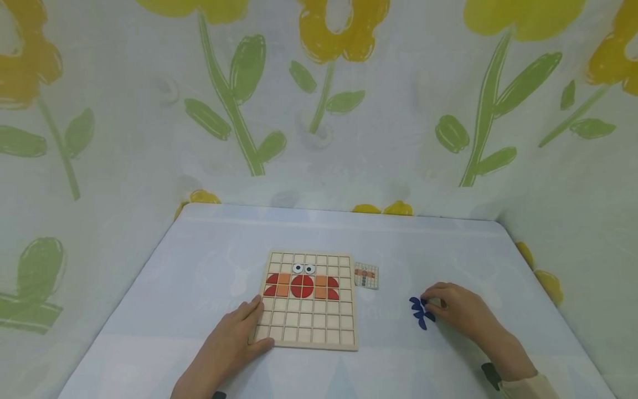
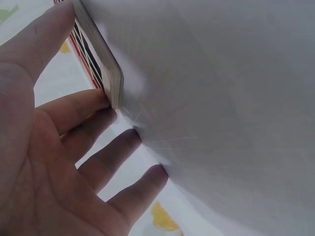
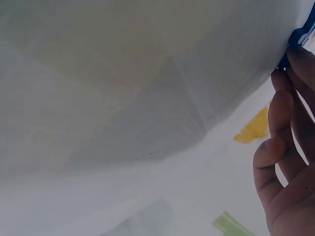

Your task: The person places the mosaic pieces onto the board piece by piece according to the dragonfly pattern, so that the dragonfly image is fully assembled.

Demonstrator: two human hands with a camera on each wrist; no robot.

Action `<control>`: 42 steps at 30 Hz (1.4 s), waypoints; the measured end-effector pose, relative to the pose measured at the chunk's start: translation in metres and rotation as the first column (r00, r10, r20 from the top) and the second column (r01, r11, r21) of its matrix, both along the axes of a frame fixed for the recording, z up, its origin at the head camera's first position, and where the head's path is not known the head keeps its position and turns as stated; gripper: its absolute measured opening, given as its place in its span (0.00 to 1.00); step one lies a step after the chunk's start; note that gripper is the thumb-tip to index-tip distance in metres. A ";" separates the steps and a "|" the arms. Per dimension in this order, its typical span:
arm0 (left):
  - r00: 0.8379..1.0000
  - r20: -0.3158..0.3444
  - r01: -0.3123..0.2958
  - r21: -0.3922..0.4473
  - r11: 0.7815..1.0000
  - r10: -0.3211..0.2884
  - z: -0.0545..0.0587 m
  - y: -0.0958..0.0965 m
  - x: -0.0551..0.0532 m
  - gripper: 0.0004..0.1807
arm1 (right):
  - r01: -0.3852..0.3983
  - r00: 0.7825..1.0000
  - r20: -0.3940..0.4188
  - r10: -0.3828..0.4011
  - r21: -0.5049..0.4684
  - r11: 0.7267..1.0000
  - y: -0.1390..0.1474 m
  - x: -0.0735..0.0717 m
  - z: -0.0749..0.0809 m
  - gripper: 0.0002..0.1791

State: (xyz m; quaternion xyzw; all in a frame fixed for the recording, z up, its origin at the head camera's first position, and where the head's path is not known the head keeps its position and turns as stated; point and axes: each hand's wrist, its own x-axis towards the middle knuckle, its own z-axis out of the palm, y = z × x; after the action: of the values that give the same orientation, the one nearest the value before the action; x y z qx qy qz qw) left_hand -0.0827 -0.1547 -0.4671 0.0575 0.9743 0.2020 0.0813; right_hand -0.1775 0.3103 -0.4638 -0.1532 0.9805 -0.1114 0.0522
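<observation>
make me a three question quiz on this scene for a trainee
1. Which hand touches the board?
2. True or false: the card lies beside the board.
3. What colour are the pieces by the right hand? A) red B) blue C) orange

Key
1. The left hand.
2. True.
3. B

On that pale table (image 1: 164, 310) I see a gridded board (image 1: 305, 320), bottom centre, a small card (image 1: 366, 275) beside it, blue pieces (image 1: 418, 315) lower right.
</observation>
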 end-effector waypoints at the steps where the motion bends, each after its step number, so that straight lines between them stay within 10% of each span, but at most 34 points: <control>1: 1.000 0.001 0.000 0.000 1.000 0.000 0.000 0.000 0.000 0.47 | 0.002 1.000 0.002 -0.002 0.000 1.000 0.000 0.001 0.000 0.10; 15: 1.000 -0.017 0.005 -0.011 1.000 -0.006 0.002 0.000 0.001 0.47 | -0.027 0.980 -0.196 0.021 -0.031 0.999 -0.004 0.003 0.006 0.16; 29: 1.000 -0.019 0.018 0.001 1.000 -0.018 0.000 -0.003 0.002 0.47 | -0.294 0.828 -0.524 0.199 -0.104 0.950 -0.039 0.002 0.023 0.20; 42: 0.999 -0.027 0.018 0.003 1.000 -0.018 0.001 -0.003 0.002 0.47 | -0.350 0.837 -0.499 0.225 -0.171 0.921 -0.089 -0.003 0.026 0.19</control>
State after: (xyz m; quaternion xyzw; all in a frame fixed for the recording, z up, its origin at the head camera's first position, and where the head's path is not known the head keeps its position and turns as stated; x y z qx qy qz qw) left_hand -0.0807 -0.1572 -0.4663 0.0693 0.9744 0.2019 0.0699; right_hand -0.1800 0.2209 -0.4381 -0.3277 0.9063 -0.1867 -0.1906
